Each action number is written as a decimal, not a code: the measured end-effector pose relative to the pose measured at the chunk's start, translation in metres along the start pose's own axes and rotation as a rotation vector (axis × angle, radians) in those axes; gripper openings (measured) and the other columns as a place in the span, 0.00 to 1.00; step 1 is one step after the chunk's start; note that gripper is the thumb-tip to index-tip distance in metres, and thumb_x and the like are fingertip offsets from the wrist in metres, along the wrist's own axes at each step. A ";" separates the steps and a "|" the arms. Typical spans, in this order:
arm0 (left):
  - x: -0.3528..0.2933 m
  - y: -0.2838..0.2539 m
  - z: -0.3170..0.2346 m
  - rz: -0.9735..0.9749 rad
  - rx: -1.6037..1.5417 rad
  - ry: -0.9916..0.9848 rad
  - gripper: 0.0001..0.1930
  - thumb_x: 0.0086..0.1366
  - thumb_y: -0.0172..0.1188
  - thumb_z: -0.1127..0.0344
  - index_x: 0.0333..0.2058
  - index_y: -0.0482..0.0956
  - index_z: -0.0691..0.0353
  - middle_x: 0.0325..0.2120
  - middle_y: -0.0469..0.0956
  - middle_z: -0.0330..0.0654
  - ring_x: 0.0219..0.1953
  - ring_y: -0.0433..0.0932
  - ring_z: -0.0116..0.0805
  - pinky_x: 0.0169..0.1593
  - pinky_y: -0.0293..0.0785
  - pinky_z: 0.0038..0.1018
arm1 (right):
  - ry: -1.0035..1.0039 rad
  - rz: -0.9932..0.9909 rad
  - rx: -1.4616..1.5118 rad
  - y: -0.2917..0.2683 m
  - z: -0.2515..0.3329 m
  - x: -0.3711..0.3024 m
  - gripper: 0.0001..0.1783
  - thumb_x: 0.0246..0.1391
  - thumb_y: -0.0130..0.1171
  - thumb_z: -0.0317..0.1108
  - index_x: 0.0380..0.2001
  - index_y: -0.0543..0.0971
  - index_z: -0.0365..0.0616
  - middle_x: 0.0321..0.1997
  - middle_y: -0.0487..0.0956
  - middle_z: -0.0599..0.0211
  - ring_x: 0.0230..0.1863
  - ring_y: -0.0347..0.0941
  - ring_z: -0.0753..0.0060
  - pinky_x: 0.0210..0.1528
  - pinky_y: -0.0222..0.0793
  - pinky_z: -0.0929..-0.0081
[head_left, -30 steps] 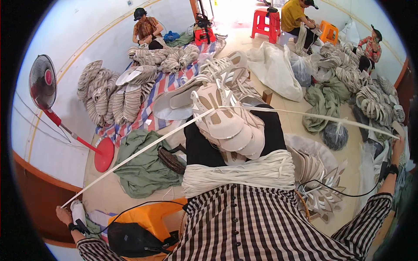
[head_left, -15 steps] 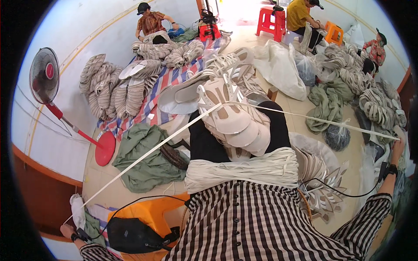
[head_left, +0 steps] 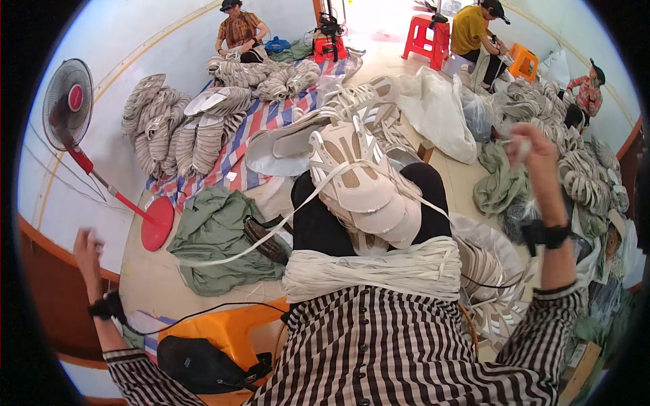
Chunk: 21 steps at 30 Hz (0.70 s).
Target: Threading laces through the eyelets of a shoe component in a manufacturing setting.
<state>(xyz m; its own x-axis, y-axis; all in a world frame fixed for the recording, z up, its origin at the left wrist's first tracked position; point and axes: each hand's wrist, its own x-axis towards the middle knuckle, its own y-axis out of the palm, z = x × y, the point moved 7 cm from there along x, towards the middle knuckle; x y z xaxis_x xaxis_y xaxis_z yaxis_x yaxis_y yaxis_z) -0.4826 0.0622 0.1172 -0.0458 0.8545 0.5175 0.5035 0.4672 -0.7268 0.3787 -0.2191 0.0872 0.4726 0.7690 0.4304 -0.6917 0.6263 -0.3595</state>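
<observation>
A stack of beige shoe uppers [head_left: 355, 179] rests between my knees, its toe ends nearest me. A pale flat shoelace [head_left: 298, 216] threads through the top upper. Its left side curves loosely down over the green cloth; its right side droops past my knee. My left hand [head_left: 88, 252] is raised at the far left, fingers loosely bent and a little blurred, away from the lace. My right hand [head_left: 531, 147] is lifted on the right, fingers loosely curled and apart, also blurred. Neither appears to hold the lace. A thick bundle of pale laces [head_left: 372, 267] lies across my lap.
A standing fan [head_left: 71, 101] with a red base is at the left. Behind it, bundled uppers [head_left: 159, 128] lie on a striped sheet [head_left: 261, 135]. A black bag [head_left: 203, 365] sits on an orange stool [head_left: 261, 318]. Three people work farther back.
The lace, stretched taut between both hands before, now hangs slack, let go at both ends. My left hand has risen; my right hand has come up and inward.
</observation>
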 end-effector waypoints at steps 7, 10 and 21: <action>-0.088 0.193 -0.347 0.459 -0.469 0.570 0.14 0.58 0.46 0.83 0.40 0.75 0.63 0.30 0.78 0.39 0.32 0.77 0.27 0.36 0.73 0.22 | -0.077 0.341 0.294 0.201 -0.002 0.022 0.05 0.55 0.55 0.29 0.33 0.75 0.39 0.26 0.73 0.76 0.26 0.67 0.86 0.28 0.64 0.84; -0.116 0.236 -0.399 0.498 -0.629 0.593 0.10 0.60 0.49 0.80 0.38 0.76 0.65 0.27 0.78 0.42 0.32 0.77 0.27 0.36 0.73 0.23 | 0.036 0.381 0.399 0.235 -0.016 0.023 0.04 0.55 0.55 0.28 0.33 0.74 0.39 0.26 0.73 0.76 0.26 0.66 0.87 0.28 0.63 0.85; -0.144 0.332 -0.400 0.531 -0.908 0.247 0.06 0.63 0.50 0.77 0.36 0.76 0.67 0.24 0.74 0.35 0.25 0.69 0.21 0.30 0.67 0.18 | 0.085 0.287 0.372 0.230 -0.022 0.015 0.05 0.54 0.53 0.25 0.35 0.72 0.38 0.25 0.74 0.72 0.28 0.67 0.84 0.32 0.65 0.81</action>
<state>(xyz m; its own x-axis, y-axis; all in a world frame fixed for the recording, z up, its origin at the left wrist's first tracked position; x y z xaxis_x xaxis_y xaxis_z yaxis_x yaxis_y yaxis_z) 0.0361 0.0031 -0.0178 0.4907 0.7811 0.3860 0.8641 -0.3793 -0.3310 0.2385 -0.0604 -0.0074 0.2658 0.9218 0.2821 -0.9422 0.3103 -0.1264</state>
